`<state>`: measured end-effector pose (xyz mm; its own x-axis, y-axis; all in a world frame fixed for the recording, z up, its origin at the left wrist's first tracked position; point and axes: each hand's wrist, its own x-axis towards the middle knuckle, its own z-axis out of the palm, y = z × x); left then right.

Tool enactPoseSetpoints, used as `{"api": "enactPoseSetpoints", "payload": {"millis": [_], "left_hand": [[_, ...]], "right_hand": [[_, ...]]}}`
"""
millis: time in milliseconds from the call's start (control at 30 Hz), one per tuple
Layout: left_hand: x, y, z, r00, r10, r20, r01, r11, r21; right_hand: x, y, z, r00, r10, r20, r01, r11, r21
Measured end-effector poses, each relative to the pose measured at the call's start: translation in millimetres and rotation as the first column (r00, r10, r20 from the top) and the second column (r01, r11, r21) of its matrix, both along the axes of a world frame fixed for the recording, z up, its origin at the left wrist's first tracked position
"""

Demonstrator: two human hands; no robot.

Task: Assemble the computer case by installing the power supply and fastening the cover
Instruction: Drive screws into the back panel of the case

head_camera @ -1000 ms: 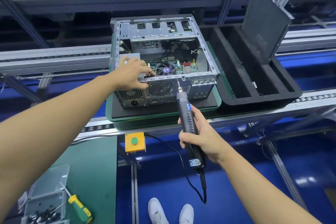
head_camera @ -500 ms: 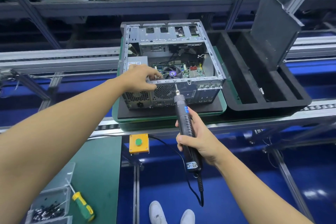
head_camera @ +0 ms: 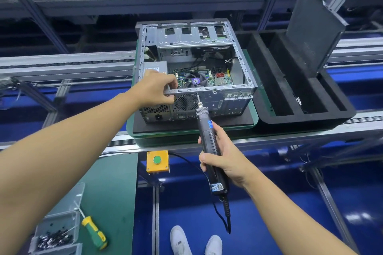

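Step in hand: screwing the power supply (head_camera: 152,66) to the back wall of the computer case (head_camera: 219,105). The supply sits in the near-left corner of the case, vent grille facing the camera. The case lies open side up on a green pallet (head_camera: 161,137) on the conveyor.

Left grip (head_camera: 155,89): fingers curled over the top back rail, thumb under, pinching the rail beside the supply. Right grip (head_camera: 222,158): wrapped tight round a corded electric screwdriver (head_camera: 204,117), bit tip at the back wall just right of the round fan grille. Cannot tell whether a screw sits on the bit.

Next, by judgement: hold the bit square to the hole, press, run it in. Then the other screws, then the cover. The dark panel (head_camera: 315,27) leaning in the foam tray (head_camera: 310,115) is probably that cover; not yet fitted.

Writing: blue label on the screwdriver, code sticker near its cord end, grey label on the supply. All too small to read. No brand legible.
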<state>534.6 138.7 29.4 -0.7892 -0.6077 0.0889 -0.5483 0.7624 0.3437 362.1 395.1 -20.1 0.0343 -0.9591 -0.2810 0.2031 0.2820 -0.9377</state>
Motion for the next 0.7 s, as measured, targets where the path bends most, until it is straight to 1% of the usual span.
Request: {"api": "enactPoseSetpoints", "payload": {"millis": [100,233,300,400,467,533,600,700], "left_hand": [[1,5,-3,0.995,0.039,-0.091,-0.037,0.999,0.025],[1,4,0,0.996,0.029,-0.090,-0.020,0.994,0.103],[0,5,0,0.995,0.029,-0.099,-0.019,0.995,0.094],[1,6,-5,0.991,0.035,-0.130,-0.033,0.999,0.017],[2,7,-6,0.993,0.043,-0.111,-0.049,0.998,-0.049],[1,6,-4,0.996,0.068,-0.052,-0.072,0.994,-0.081],[0,4,-1,0.997,0.071,0.010,-0.070,0.996,-0.062],[-2,2,4,0.997,0.056,0.058,-0.054,0.998,-0.037]], "right_hand": [[1,1,-2,1.000,0.013,0.023,-0.013,1.000,0.007],[0,3,-4,1.000,0.014,0.017,-0.015,1.000,0.014],[0,3,-3,1.000,0.008,0.013,-0.008,1.000,0.016],[1,4,-2,1.000,0.008,0.017,-0.008,1.000,0.007],[0,4,0,1.000,0.006,0.016,-0.006,1.000,0.002],[0,4,1,1.000,-0.007,0.009,0.007,1.000,0.003],[0,4,2,1.000,-0.014,0.006,0.014,1.000,0.007],[0,4,0,1.000,-0.007,0.006,0.007,1.000,0.012]]}}
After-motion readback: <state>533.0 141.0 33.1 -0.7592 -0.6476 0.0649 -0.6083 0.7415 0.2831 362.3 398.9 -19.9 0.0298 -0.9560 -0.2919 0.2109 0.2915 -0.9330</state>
